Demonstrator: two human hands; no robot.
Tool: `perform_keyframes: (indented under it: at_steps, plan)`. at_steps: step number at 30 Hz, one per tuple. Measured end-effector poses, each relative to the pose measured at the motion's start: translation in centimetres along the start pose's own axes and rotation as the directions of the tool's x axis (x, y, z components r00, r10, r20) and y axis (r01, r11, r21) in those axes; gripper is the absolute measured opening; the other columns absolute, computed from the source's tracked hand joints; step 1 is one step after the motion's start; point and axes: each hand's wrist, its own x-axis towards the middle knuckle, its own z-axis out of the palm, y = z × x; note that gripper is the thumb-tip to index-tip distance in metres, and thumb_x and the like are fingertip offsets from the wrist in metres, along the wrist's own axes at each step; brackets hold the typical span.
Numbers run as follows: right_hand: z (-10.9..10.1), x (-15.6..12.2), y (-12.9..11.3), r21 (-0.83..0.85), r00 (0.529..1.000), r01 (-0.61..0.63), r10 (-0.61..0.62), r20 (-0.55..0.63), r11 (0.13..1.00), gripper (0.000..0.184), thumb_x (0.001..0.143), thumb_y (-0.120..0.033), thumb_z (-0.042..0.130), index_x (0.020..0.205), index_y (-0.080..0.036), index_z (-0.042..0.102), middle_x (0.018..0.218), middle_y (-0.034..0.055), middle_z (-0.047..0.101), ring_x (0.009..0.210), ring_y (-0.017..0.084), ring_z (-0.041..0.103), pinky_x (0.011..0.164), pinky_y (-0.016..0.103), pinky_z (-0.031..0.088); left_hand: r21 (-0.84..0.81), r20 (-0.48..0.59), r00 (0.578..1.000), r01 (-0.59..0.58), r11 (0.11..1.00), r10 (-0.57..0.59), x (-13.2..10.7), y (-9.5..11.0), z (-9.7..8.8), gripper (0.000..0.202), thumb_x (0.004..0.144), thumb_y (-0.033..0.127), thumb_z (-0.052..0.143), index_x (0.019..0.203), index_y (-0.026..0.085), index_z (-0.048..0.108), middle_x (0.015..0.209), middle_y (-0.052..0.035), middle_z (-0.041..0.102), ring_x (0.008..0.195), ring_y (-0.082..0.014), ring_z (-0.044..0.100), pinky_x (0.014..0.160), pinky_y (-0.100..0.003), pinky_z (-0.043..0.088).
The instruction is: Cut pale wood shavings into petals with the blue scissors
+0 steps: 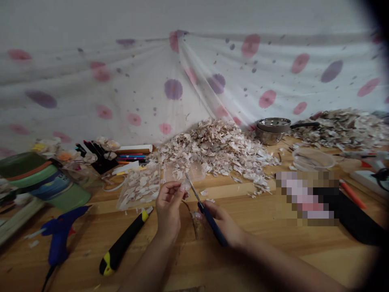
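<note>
A person's left hand (168, 205) was closed in a fingertip pinch on a small pale flake (181, 187), lifted clear of the wooden table (258, 243), apparently so that its edge stood free for the blades. The right hand (223, 223), at four o'clock from the left, was wrapped around the blue handles of a pair of scissors (202, 207), whose slim blades angled up toward eleven o'clock and met the flake at the left fingertips; whether the blades were parted could not be told. A large heap of similar pale flakes (219, 148) lay at twelve to one o'clock from the hands, within easy reach. A clear plastic tray (140, 187) holding more of them lay just beside the left hand at eleven o'clock, seemingly kept close for sorted pieces. A black-and-yellow utility knife (123, 243) lay at seven o'clock and a blue glue gun (60, 235) at nine o'clock, both set aside but near. A steel bowl (272, 130) stood at two o'clock beyond the heap, against a spotted cloth backdrop (121, 81).
</note>
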Motion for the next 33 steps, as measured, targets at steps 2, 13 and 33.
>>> perform_keyframes:
  at_steps: [2,13,33]
  plan:
    - [-0.2,0.0,0.2,-0.012,1.0,-0.005,0.005,0.007,1.0,0.045,0.072,-0.061,0.062,0.074,-0.019,0.048,0.071,-0.001,0.045,0.068,0.014,0.041,0.063,0.026,0.038,-0.003,0.006,1.0,0.005,1.0,-0.005,0.0,0.1,0.0,0.026,0.058,0.025,0.081,0.075,0.016,0.064,0.061,0.0034,0.062,0.055,-0.0072,0.056,0.056,-0.017,0.045]
    - [-1.1,0.1,-0.7,-0.043,0.998,-0.023,0.025,0.052,0.999,0.049,0.07,-0.063,0.064,0.068,-0.018,0.044,0.066,-0.0031,0.039,0.063,0.011,0.035,0.057,0.023,0.032,-0.006,0.019,0.999,0.035,0.999,-0.035,0.3,0.9,0.2,0.025,0.055,0.024,0.08,0.072,0.016,0.064,0.057,0.0034,0.06,0.052,-0.008,0.054,0.053,-0.019,0.045]
    - [-3.4,0.4,-0.6,-0.24,0.989,-0.024,0.058,0.139,0.971,0.046,0.075,-0.058,0.063,0.065,-0.017,0.045,0.062,-0.0038,0.038,0.058,0.009,0.033,0.05,0.022,0.026,-0.056,0.103,0.98,0.175,0.983,-0.169,1.1,0.9,-0.6,0.024,0.056,0.022,0.079,0.072,0.016,0.063,0.059,0.004,0.056,0.053,-0.0062,0.053,0.05,-0.016,0.042]
